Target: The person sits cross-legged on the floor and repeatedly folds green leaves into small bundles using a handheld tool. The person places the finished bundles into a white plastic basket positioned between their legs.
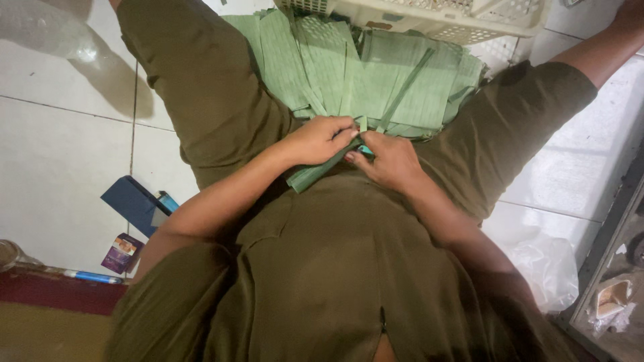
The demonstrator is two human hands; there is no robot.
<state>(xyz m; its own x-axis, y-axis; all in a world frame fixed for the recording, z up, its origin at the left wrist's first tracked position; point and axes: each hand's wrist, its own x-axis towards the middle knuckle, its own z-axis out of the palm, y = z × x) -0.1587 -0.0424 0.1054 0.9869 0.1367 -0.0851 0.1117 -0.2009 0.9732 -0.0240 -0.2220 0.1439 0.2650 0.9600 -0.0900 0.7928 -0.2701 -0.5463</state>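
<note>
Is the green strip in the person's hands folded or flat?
Folded: the green strip is doubled between left hand and right hand.

Both forearms reach forward from the near edge and meet at the middle. The left hand [322, 139] curls knuckles-up, fingers pinched shut; the right hand [389, 161] presses against it, fingers bent inward.

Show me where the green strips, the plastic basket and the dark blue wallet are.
green strips [376, 87], head view, on the flat spread between the knees.
plastic basket [429, 20], head view, on its perforated side wall.
dark blue wallet [131, 201], head view, on its cover.
</note>
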